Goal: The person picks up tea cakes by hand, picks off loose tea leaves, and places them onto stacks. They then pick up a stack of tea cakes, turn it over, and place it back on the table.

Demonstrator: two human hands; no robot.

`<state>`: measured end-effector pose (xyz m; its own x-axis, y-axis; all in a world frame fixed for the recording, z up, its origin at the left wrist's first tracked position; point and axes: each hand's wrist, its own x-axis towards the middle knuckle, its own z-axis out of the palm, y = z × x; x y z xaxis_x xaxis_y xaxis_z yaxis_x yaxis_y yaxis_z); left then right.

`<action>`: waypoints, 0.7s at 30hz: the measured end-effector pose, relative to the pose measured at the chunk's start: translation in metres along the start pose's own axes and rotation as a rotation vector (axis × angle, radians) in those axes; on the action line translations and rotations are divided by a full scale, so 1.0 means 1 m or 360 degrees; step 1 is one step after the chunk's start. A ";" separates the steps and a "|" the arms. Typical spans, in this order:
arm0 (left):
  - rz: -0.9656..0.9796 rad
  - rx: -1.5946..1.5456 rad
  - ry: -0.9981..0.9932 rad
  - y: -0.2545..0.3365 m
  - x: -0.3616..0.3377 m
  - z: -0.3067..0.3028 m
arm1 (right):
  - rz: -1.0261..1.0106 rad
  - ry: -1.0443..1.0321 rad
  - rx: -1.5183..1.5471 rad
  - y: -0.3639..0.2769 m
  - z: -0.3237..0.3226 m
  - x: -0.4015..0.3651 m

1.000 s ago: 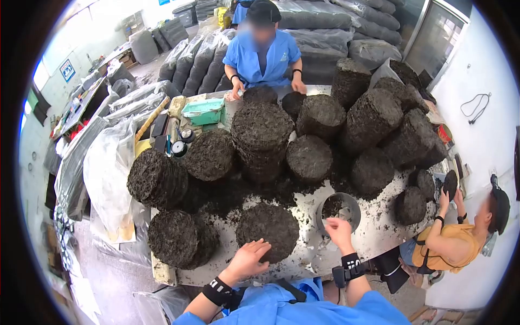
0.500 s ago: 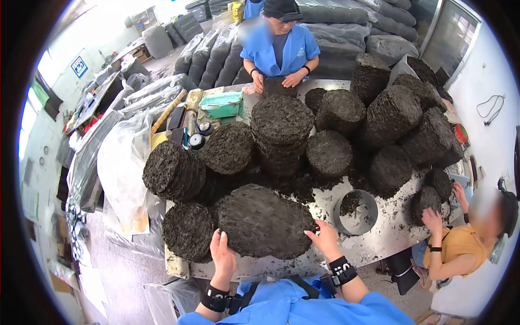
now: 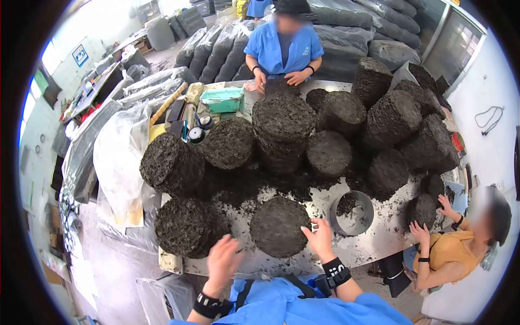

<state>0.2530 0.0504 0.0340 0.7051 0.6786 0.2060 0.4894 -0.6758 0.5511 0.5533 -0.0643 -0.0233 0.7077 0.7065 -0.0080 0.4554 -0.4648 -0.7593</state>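
Observation:
A round dark pressed cake [image 3: 279, 226] of dried leaves lies flat on the metal table [image 3: 379, 233] just in front of me. My right hand [image 3: 318, 240] touches its right rim with fingers spread. My left hand [image 3: 223, 261] hovers blurred at the table's near edge, left of the cake, holding nothing. A stack of the same cakes [image 3: 183, 226] leans at the near left corner. A metal ring mould [image 3: 352, 212] with loose leaf inside stands right of the cake.
Several tall stacks of cakes [image 3: 281, 130] fill the table's middle and right. A person in blue [image 3: 284, 49] works at the far side, a person in orange [image 3: 455, 246] at the right. A green tray [image 3: 222, 100], clear bags [image 3: 116, 162] lie left.
The wide cake I held up with both hands half a second ago now lies flat on the table. My left hand has come off it and drawn back toward me.

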 end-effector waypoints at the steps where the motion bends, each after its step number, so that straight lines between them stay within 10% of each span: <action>1: 0.0091 -0.0070 -0.0128 0.019 0.018 0.011 | 0.0151 -0.0058 0.0120 -0.002 0.000 0.003; 8: 0.0157 0.0076 -0.0535 0.044 0.059 0.074 | 0.0788 -0.0600 0.1429 -0.009 -0.036 0.018; 12: 0.0166 -0.0453 -0.0221 0.031 0.053 0.041 | 0.0735 -0.0405 0.1310 -0.002 -0.036 0.012; 16: -0.0623 -0.1697 0.0258 0.013 0.039 0.018 | 0.0632 -0.0493 0.0998 0.006 -0.021 -0.003; 21: -0.0661 -0.1562 0.0315 0.020 0.032 0.020 | 0.0483 -0.0862 0.1572 -0.040 -0.010 -0.015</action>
<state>0.2950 0.0531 0.0355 0.4405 0.8952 -0.0675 -0.0156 0.0828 0.9964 0.5304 -0.0615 0.0136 0.2837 0.8839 -0.3718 -0.4800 -0.2048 -0.8530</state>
